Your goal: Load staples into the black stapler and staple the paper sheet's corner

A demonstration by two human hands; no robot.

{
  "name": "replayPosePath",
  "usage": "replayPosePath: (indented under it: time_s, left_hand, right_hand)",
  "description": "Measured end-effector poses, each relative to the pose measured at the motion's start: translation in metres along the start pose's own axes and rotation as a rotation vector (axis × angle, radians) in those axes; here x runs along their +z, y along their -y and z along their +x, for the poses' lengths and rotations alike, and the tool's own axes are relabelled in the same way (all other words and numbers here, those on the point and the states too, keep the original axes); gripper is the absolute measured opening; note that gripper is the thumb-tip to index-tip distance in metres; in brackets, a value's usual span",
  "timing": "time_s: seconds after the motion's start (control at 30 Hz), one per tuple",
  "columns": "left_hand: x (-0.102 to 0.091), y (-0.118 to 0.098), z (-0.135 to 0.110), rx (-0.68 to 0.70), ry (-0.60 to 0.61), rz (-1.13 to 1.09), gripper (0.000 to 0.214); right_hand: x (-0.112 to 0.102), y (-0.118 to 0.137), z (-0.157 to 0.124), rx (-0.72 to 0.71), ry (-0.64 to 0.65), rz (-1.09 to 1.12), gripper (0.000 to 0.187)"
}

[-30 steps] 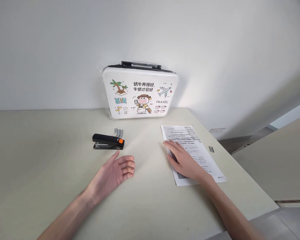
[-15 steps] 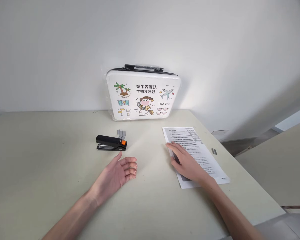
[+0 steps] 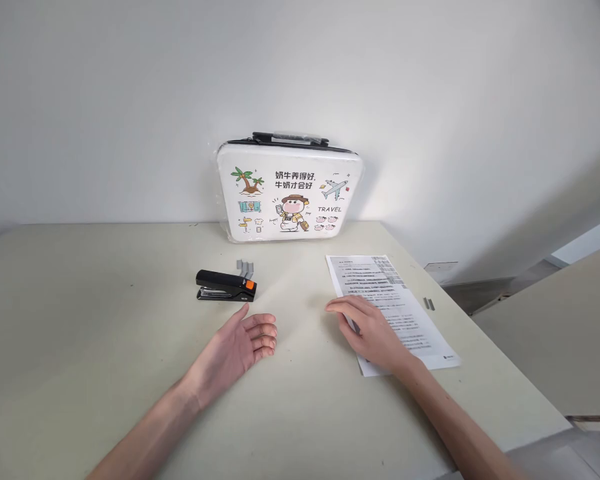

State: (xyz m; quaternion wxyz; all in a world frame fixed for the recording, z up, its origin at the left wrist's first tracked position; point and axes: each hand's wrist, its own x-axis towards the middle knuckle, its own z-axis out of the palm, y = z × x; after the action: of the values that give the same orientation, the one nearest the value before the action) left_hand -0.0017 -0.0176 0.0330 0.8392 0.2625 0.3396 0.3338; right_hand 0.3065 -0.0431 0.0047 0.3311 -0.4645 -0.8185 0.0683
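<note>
My left hand (image 3: 237, 347) rests palm up on the table, fingers loosely spread and holding nothing. Just beyond its thumb lies a black stapler (image 3: 225, 285) with an orange patch at its right end. Grey strips of staples (image 3: 246, 268) sit behind the stapler. Over the left part of a printed sheet of paper (image 3: 410, 327) is my right hand (image 3: 367, 327), palm down, fingers outstretched past the sheet's left edge. Nothing shows in its fingers. Whether it touches the paper I cannot tell; it hides part of the print.
A white case (image 3: 290, 193) with travel cartoons and a black handle leans against the wall at the back of the table (image 3: 105, 320). More grey staple strips (image 3: 429, 304) lie right of the paper, near the table's right edge.
My right hand has shifted slightly left, its fingers now reaching beyond the paper's edge. My left hand, the stapler and the paper stay about where they were; the view has shifted slightly.
</note>
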Motion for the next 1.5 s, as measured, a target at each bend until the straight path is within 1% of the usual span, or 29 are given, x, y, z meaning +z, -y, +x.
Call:
replayPosePath:
  time_s: [0.47,0.7,0.9,1.1,1.2,1.3,1.37,1.5]
  left_hand:
    - [0.005,-0.001,-0.001,-0.002,-0.031,0.002,0.049]
    - [0.004,-0.001,-0.002,-0.001,-0.031,0.009,0.044]
    - [0.003,-0.001,-0.002,0.003,-0.016,0.018,0.041]
    - [0.003,-0.001,-0.002,0.001,-0.023,0.024,0.04]
    - [0.004,-0.001,-0.002,0.001,-0.027,0.023,0.041]
    - [0.004,-0.001,-0.003,0.003,-0.022,0.024,0.041]
    - [0.005,-0.001,-0.002,0.005,-0.021,0.024,0.04]
    - [0.005,-0.001,-0.002,0.004,-0.028,0.023,0.04]
  right_hand:
    - [0.002,0.0,0.0,-0.027,-0.027,0.014,0.032]
    - [0.001,0.002,0.001,-0.033,-0.048,0.016,0.03]
    - [0.0,0.004,0.001,-0.014,-0.033,0.004,0.031]
    - [0.002,0.001,0.0,0.002,-0.051,0.0,0.03]
    - [0.002,0.0,0.001,0.057,-0.119,-0.014,0.028]
    - [0.0,-0.002,0.001,0.164,-0.235,-0.055,0.026]
    - [0.0,-0.005,0.001,0.23,-0.285,-0.101,0.024]
    - [0.002,-0.013,-0.001,0.302,-0.282,-0.192,0.022]
